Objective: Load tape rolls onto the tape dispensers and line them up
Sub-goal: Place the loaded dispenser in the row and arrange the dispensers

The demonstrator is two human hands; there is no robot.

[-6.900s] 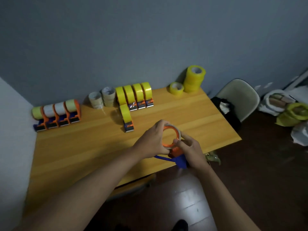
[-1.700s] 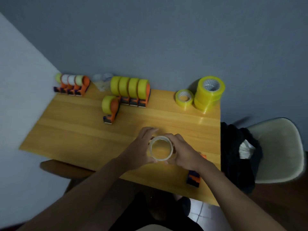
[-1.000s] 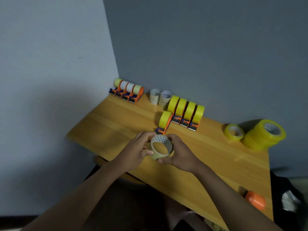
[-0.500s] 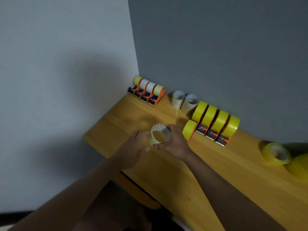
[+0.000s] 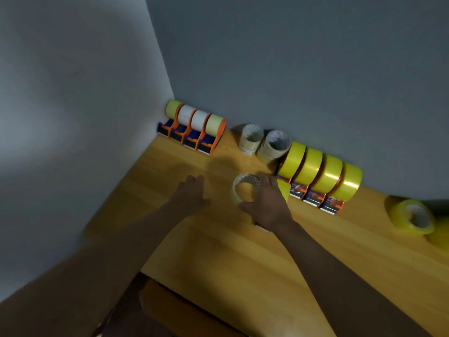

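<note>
The right hand (image 5: 266, 205) curls its fingers around a pale tape roll (image 5: 244, 190) above the surface (image 5: 243, 259) (dispensers at 1 o'clock); the left hand (image 5: 190, 193), at 9 o'clock, is relaxed, holding nothing.

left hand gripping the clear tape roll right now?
No: the left hand is open and apart from the clear tape roll, which only the right hand holds.

Open surface (image 5: 155, 181) toward 10 o'clock of the left hand (image 5: 192, 193), up to four pale loaded dispensers (image 5: 194, 130) in the corner. Blocked at 1 o'clock of the right hand (image 5: 264, 203) by two loose rolls (image 5: 264, 142) and a yellow dispenser row (image 5: 320, 181). Bare surface toward 6 o'clock.
</note>
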